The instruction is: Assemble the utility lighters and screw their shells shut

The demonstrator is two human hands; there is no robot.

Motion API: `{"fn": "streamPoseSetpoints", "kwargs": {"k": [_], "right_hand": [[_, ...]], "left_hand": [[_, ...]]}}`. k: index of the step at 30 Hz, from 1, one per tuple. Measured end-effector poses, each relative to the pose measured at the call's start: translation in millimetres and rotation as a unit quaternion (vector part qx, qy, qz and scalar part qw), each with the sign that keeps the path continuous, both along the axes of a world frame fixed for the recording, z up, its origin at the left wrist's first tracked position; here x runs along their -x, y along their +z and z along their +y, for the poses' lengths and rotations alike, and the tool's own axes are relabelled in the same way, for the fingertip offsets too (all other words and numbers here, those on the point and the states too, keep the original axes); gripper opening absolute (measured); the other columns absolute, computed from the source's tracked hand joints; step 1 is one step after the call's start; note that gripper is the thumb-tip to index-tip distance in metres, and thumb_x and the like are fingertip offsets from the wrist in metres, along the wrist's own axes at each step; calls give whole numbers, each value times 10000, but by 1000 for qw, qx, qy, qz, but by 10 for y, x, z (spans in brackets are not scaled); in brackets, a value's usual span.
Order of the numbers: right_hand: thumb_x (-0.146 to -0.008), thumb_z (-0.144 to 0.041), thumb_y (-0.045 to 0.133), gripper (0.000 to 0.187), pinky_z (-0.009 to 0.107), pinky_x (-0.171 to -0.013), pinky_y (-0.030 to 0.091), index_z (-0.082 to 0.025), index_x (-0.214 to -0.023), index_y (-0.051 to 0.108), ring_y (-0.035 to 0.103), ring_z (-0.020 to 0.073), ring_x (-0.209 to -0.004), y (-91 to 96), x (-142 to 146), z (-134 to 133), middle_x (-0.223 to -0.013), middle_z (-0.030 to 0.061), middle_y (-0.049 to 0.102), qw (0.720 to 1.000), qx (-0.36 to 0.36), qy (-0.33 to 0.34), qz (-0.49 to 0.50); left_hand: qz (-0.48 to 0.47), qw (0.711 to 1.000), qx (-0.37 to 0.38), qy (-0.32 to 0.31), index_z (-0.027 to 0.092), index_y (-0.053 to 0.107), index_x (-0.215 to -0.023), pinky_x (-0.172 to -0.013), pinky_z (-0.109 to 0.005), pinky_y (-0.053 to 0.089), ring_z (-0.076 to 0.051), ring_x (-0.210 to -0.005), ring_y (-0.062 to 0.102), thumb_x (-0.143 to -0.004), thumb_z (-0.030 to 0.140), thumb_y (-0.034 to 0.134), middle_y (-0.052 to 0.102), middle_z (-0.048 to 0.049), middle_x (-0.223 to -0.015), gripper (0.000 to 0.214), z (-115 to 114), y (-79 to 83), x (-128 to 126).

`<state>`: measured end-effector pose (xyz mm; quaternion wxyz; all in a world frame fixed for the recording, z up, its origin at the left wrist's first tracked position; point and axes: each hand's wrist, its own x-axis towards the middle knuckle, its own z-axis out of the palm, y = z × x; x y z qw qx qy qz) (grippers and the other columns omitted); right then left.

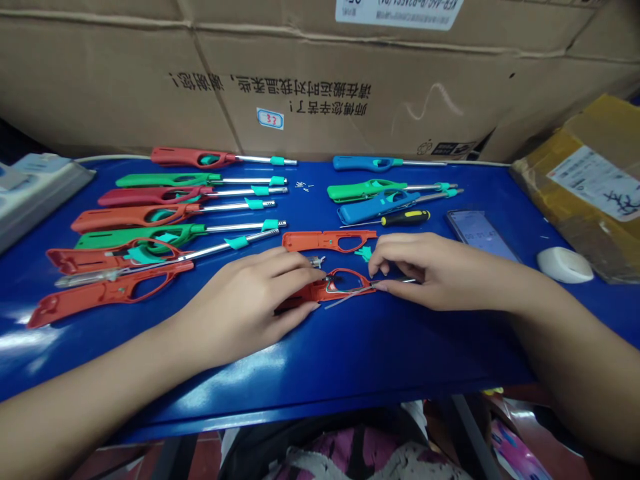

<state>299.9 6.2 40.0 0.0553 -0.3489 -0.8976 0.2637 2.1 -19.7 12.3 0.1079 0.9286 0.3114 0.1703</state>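
Both forearms come in over the near edge of the blue table point(380, 353), and the hands meet at its middle. Left hand point(250, 303) lies flat, fingers curled down and pressing on the handle end of an orange lighter shell point(345, 289). Right hand point(430, 270) has its fingertips drawn narrow, pinching the shell's other end, where a thin metal tube sticks out rightward. The shell lies flat between the two hands, long axis left to right, open side up, and both hands touch it.

Just behind it, parallel, lies a second orange shell point(327, 240) with a small teal piece point(365, 253) at its right end. Farther back are a screwdriver point(406, 217) and a phone point(477, 232), with a white mouse point(564, 265) well to the right. Rows of finished lighters point(150, 217) fill the left side. Bare table shows only in front of the shell, toward the near edge.
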Motion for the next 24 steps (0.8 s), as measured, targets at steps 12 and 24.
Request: {"fn": "streamPoseSetpoints", "kwargs": {"k": [12,24], "right_hand": [[-900,-147,600,103,261,-701,435,-185,-831,666,607,141,-792,-61,5,21,-888,27,676,1000,24,-6,18],[-932,-247,593,192,303,-703,427,-225,-1114,647,619,184,-875,-23,-6,-51,-1094,39,666,983,-151,-102,-28]], "left_hand": [[-1,1000,-1,-2,213,661,-1228,-864,-381,593,-230,-1060,686,-978,294,606,719,-47,-1201,268,14,-8,-10],[-35,999,5,32,187,666,-1247,-858,-382,586,-232,-1019,685,-987,286,569,725,-72,-1144,294,23,-41,-46]]}}
